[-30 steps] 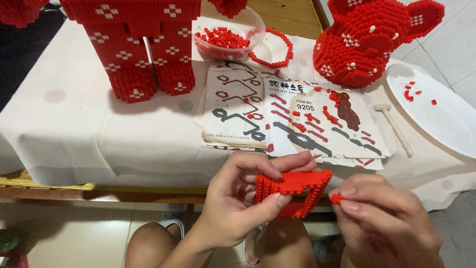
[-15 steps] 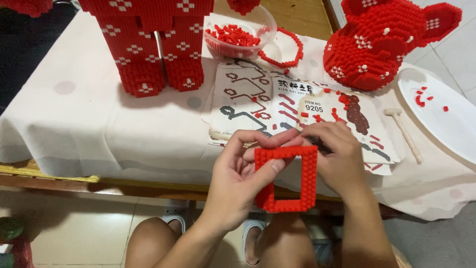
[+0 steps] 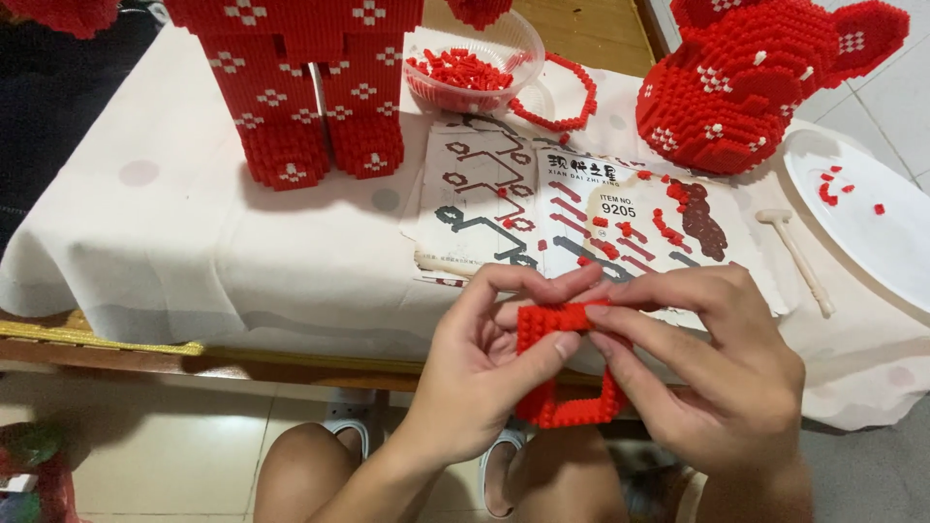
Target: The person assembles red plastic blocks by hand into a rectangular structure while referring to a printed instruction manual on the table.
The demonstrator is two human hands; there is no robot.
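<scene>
Both hands pinch a red brick frame (image 3: 562, 373) just off the near edge of the desk (image 3: 174, 252): left hand (image 3: 480, 373) gripping its left side, right hand (image 3: 722, 373) pressing the top bar. Pressing squarely with steady support should seat the bricks evenly

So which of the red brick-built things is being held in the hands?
The small hollow red brick square frame, pinched between the left hand and right hand. The tall red brick legs and round red brick head stand untouched on the white-clothed table.
</scene>
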